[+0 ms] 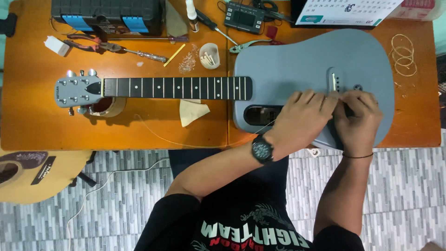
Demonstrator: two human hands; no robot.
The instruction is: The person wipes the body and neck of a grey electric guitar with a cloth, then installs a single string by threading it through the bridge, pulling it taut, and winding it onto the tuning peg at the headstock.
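A grey acoustic guitar (297, 60) lies flat on the orange table (28, 125), its dark fretboard (176, 88) and headstock (76, 91) pointing left. Both hands rest on the guitar body at the bridge (335, 81). My left hand (304, 116), with a black watch on its wrist, pinches a thin guitar string (195, 145) that trails left in a loop along the table's front edge. My right hand (357, 116) meets the left one fingertip to fingertip at the bridge holes; what its fingers pinch is hidden.
A black toolbox (107, 14), pliers (88, 44), a screwdriver (144, 55), a small bowl of pins (209, 56), a tuner (245, 17), a tape roll (109, 108) and coiled strings (403, 55) lie on the table. Another guitar (32, 174) stands at the lower left on the tiled floor.
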